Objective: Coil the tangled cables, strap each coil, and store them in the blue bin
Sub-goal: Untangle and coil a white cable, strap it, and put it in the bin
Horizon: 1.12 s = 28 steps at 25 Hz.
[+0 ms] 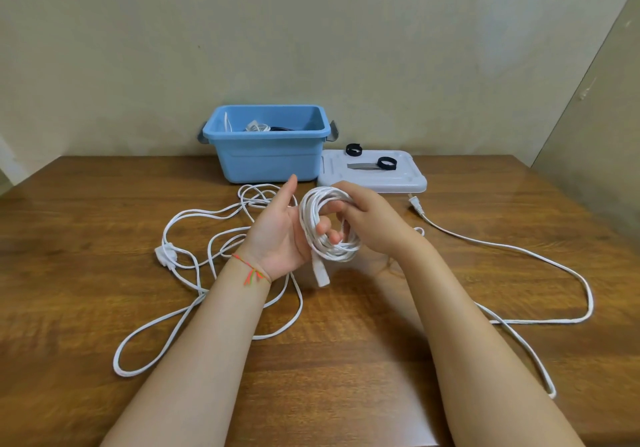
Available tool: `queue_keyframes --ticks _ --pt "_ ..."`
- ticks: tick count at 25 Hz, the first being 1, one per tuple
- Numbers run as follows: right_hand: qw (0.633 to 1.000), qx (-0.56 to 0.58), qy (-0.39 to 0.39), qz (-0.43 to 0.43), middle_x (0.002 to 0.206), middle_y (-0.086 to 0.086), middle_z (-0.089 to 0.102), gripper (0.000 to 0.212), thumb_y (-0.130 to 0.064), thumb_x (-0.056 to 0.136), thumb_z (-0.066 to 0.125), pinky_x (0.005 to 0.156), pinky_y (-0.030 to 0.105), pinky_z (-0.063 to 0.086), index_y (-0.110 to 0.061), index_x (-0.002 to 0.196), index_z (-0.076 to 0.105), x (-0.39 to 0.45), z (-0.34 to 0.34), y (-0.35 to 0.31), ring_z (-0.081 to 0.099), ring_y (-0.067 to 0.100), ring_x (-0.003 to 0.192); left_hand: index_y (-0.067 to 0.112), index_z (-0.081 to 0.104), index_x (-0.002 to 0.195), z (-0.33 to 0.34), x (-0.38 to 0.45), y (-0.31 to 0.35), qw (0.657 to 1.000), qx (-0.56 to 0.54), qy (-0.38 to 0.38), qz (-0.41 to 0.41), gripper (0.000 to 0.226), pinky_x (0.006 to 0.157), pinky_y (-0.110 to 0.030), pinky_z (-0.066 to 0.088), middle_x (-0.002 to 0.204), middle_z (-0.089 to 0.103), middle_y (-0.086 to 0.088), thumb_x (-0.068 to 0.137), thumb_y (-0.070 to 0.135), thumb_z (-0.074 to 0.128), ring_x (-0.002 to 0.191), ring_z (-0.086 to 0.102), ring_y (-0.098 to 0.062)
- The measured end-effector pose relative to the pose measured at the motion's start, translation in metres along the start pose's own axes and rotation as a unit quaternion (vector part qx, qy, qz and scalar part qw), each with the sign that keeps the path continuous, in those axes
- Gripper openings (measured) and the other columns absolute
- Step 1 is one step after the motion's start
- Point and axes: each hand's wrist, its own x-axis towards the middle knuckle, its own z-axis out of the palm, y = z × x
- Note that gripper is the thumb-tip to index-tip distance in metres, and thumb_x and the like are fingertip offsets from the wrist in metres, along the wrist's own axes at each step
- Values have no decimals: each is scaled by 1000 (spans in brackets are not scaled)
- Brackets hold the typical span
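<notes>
Right now we hold a white cable coil (327, 225) above the middle of the wooden table (450, 273). Our left hand (280, 235) has its fingers through the coil, thumb raised and palm up, the loops hanging round them with a white plug end (320, 273) dangling below. Our right hand (370, 218) grips the coil's right side, fingers curled round the strands. From there the cable's loose tail (519, 249) trails right across the table. Another tangled white cable (194, 273) sprawls on the left. At the far edge stands the blue bin (266, 159), some cables already inside, and just right of it lies its grey lid (374, 183) with two black straps (386, 163) on top.
</notes>
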Motion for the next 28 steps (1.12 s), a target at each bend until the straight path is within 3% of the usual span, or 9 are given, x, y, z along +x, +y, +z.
queue_keyframes --ticks 2,6,10,14,18,22,25,27,28 --pt "1000 -13 -21 8 76 -11 59 37 -9 100 44 62 12 40 -41 87 56 -1 2 -2 53 -3 65 -1 71 93 -4 3 -1 1000 6 2 -12 75 81 -40 46 49 52 -7 103 55 23 59 60 -27" --pt "999 -30 -14 1 85 -14 60 26 -17 103 46 76 23 43 -39 93 55 1 6 -3 57 3 83 3 64 88 -6 3 -3 998 -60 -16 -14 46 70 -33 52 60 55 -3 103 37 35 57 57 -19" --pt "999 -28 -4 29 77 -12 58 12 -31 102 51 64 22 40 -27 95 61 2 9 -3 53 4 68 11 55 79 -10 3 0 991 -126 -30 -13 40 54 -22 40 44 32 7 102 39 37 38 29 -7" --pt "988 -34 -25 150 66 -9 58 42 -55 94 56 57 23 39 -15 92 68 -4 -15 2 51 7 58 16 49 70 -16 5 7 966 -228 110 50 40 45 -19 32 42 25 7 100 43 50 34 22 -6" --pt "984 -46 13 172 77 -6 65 2 -20 89 66 68 25 43 -20 87 65 -9 -41 20 58 8 66 17 50 74 -23 7 12 903 -314 254 144 34 47 -19 40 48 26 7 100 39 54 38 24 -7" --pt "977 -72 58 191 80 0 65 10 -10 88 63 57 25 47 -20 85 64 -7 -43 26 62 11 68 15 55 71 -20 3 17 911 -286 231 188 35 66 -24 42 50 31 8 99 36 54 43 30 -7" --pt "973 -171 11 155 83 -7 63 18 -16 91 65 62 23 39 -29 79 63 -2 -32 19 56 10 80 11 59 83 -10 1 19 943 -209 153 211 27 74 -25 39 58 35 4 102 28 48 54 35 -9" --pt "975 -176 -37 127 81 -8 66 17 -19 93 65 62 22 36 -30 80 63 -1 -20 8 56 6 80 12 56 84 1 3 15 960 -74 154 221 26 74 -26 39 63 45 -1 104 25 44 61 45 -12" --pt "979 -164 -56 111 80 -8 67 16 -21 94 64 62 23 37 -30 81 63 -1 -16 2 56 5 78 12 56 84 6 4 11 954 61 185 228 28 76 -29 42 67 53 -4 105 24 43 68 52 -15"
